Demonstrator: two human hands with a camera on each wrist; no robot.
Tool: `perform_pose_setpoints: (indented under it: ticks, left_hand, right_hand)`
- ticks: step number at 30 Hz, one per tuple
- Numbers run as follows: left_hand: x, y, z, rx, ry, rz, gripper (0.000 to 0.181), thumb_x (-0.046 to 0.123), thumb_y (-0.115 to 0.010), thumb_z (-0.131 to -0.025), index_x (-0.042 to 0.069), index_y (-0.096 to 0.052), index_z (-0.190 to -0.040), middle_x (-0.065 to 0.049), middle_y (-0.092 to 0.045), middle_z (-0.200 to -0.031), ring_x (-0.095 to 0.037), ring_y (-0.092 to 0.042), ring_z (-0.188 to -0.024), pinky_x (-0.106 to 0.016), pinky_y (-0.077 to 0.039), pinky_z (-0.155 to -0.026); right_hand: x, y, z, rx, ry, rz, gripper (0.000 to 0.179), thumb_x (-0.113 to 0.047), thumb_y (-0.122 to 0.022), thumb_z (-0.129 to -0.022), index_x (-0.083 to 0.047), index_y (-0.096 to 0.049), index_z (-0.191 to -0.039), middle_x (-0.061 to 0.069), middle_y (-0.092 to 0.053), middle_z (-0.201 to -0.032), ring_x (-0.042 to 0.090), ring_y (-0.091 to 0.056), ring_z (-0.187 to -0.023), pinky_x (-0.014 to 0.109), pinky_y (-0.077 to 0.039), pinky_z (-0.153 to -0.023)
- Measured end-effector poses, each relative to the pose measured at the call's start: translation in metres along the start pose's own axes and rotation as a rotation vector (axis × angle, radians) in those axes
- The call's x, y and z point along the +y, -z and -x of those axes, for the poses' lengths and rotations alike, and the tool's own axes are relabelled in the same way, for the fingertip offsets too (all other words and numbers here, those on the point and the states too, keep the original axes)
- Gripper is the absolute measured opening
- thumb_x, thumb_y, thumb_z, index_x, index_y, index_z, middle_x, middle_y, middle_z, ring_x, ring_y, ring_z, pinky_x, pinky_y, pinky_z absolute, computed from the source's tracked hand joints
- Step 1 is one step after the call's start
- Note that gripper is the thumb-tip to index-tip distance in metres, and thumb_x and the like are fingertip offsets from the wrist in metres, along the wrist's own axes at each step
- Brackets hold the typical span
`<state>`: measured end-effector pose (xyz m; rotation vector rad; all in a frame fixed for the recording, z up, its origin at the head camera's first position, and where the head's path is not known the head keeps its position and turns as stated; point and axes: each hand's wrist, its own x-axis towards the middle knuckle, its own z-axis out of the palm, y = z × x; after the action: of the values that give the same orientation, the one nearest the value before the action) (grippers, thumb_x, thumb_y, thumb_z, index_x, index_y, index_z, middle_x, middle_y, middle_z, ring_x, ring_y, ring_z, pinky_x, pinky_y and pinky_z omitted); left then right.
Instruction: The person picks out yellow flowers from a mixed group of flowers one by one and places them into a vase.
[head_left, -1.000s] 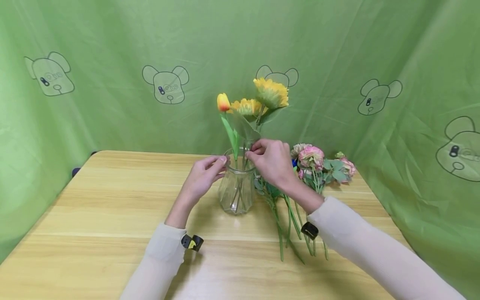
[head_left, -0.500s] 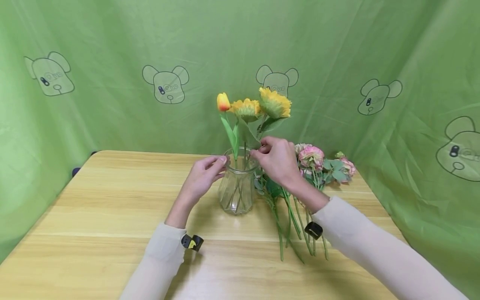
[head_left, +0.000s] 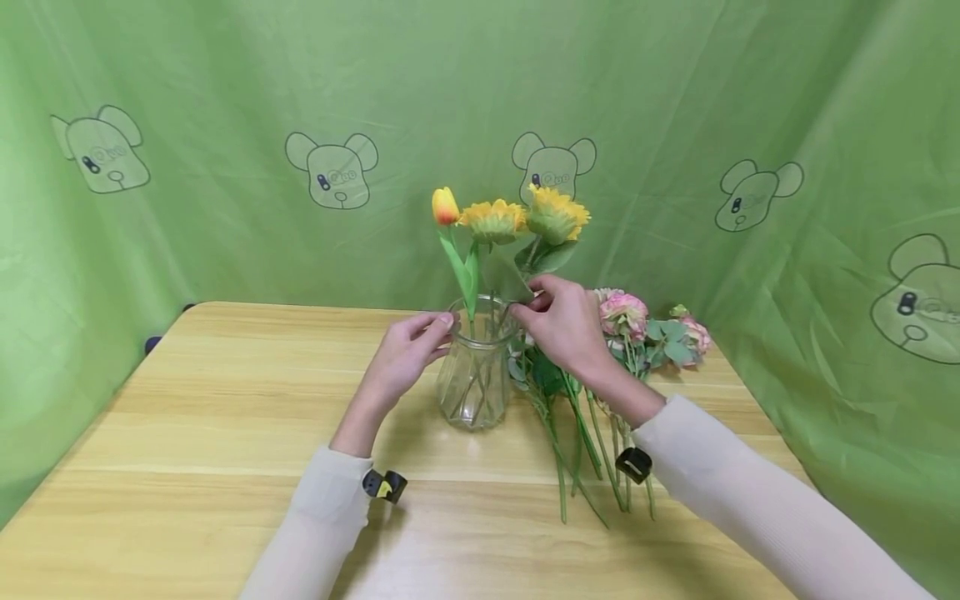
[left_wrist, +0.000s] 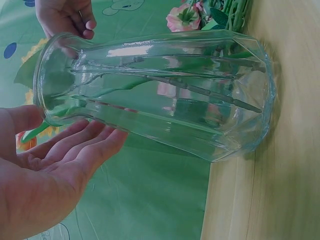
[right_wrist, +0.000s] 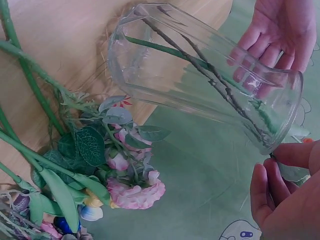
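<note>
A clear glass vase (head_left: pixel 472 400) stands upright on the wooden table, ribbed and wider towards its base. My left hand (head_left: pixel 408 354) holds it at the neck, thumb at the rim and fingers along the side. At the right of the rim my right hand (head_left: pixel 562 327) pinches the stem of a yellow sunflower (head_left: pixel 558 218), which leans right with its stem inside the vase. A second sunflower (head_left: pixel 492 222) and an orange-yellow tulip (head_left: pixel 446 207) stand in the vase too. Through the glass, the dark stems (right_wrist: pixel 212 77) cross near a green one.
Right of the vase lies a bunch of loose artificial flowers, with pink blooms (head_left: pixel 624 315), leaves and green stems (head_left: pixel 581 442) pointing towards me. A green curtain (head_left: pixel 420 92) with bear-head prints hangs behind and beside the table (head_left: pixel 247 400).
My right hand has shifted a little to the right, and the sunflower it pinches has sunk lower and tilted right. The left hand and the vase have stayed in place.
</note>
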<state>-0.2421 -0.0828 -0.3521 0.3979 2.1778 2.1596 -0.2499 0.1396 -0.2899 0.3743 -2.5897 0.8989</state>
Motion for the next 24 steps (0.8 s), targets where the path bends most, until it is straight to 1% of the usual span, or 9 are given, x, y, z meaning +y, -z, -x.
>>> perform_pose_setpoints:
  ticks: [5, 11, 15, 19, 24]
  left_hand:
    - [-0.0002, 0.0007, 0.0004, 0.0, 0.006, 0.001, 0.044, 0.025, -0.052, -0.107, -0.006, -0.056, -0.138, -0.025, -0.058, -0.141, -0.035, -0.061, -0.128, -0.034, -0.055, -0.107]
    - [-0.0021, 0.0007, -0.0008, 0.0, 0.004, 0.005, 0.044, 0.025, -0.053, -0.107, -0.006, -0.056, -0.137, -0.025, -0.058, -0.141, -0.035, -0.061, -0.128, -0.034, -0.054, -0.108]
    - [-0.0029, 0.0002, -0.0013, -0.004, 0.0, 0.005, 0.044, 0.025, -0.053, -0.107, -0.007, -0.056, -0.137, -0.026, -0.058, -0.14, -0.036, -0.061, -0.127, -0.035, -0.055, -0.108]
    - [-0.002, -0.0003, -0.0008, -0.004, 0.001, 0.003, 0.044, 0.026, -0.053, -0.107, -0.006, -0.056, -0.137, -0.025, -0.059, -0.14, -0.035, -0.061, -0.127, -0.035, -0.054, -0.108]
    - [-0.0014, -0.0002, -0.0004, 0.0, 0.004, 0.0, 0.044, 0.025, -0.053, -0.107, -0.006, -0.056, -0.137, -0.023, -0.06, -0.14, -0.035, -0.061, -0.128, -0.034, -0.055, -0.107]
  right_hand:
    - [0.0002, -0.0011, 0.0003, -0.02, 0.005, 0.007, 0.038, -0.016, -0.075, -0.09, 0.0, -0.069, -0.124, 0.016, -0.077, -0.092, 0.028, -0.075, -0.078, 0.045, -0.065, -0.067]
    - [-0.0021, -0.0011, 0.0032, -0.068, -0.029, -0.016, 0.044, -0.014, -0.072, -0.092, -0.001, -0.064, -0.133, 0.015, -0.076, -0.093, 0.027, -0.073, -0.08, 0.04, -0.064, -0.065]
    - [-0.0018, 0.0, 0.0043, -0.075, -0.045, -0.021, 0.043, -0.017, -0.07, -0.093, -0.003, -0.064, -0.133, 0.012, -0.076, -0.092, 0.025, -0.072, -0.079, 0.039, -0.063, -0.064]
    - [-0.0007, 0.002, 0.0052, -0.076, -0.048, -0.034, 0.04, -0.016, -0.065, -0.093, -0.005, -0.065, -0.131, 0.011, -0.076, -0.09, 0.024, -0.071, -0.077, 0.039, -0.062, -0.064]
    - [0.0039, 0.0042, 0.006, -0.078, -0.048, -0.046, 0.042, -0.014, -0.059, -0.093, -0.004, -0.065, -0.133, 0.013, -0.077, -0.094, 0.025, -0.073, -0.08, 0.04, -0.062, -0.065]
